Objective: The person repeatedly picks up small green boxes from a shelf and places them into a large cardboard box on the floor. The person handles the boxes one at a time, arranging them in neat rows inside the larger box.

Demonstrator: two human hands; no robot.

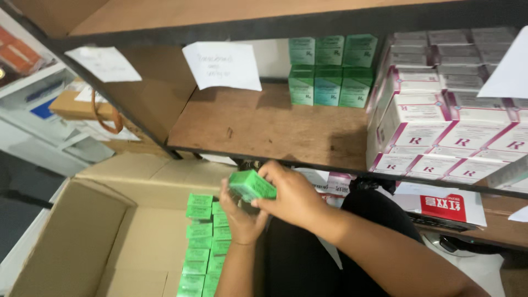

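Both hands meet just below the front edge of a wooden shelf (264, 129). My right hand (291, 195) grips a small green box (252, 185) from above and the right. Under it, my left hand (240, 217) cups the same box from below. Beneath the hands, an open cardboard carton (104, 231) holds several more green boxes (204, 247) standing in two rows. On the shelf at the back stands a stack of similar green boxes (330, 69).
White and purple boxes (440, 121) fill the right side of the shelf. Paper notes (223, 65) hang from the shelf above. A red and white box (448, 206) lies on the lower shelf at right. More shelving stands at far left.
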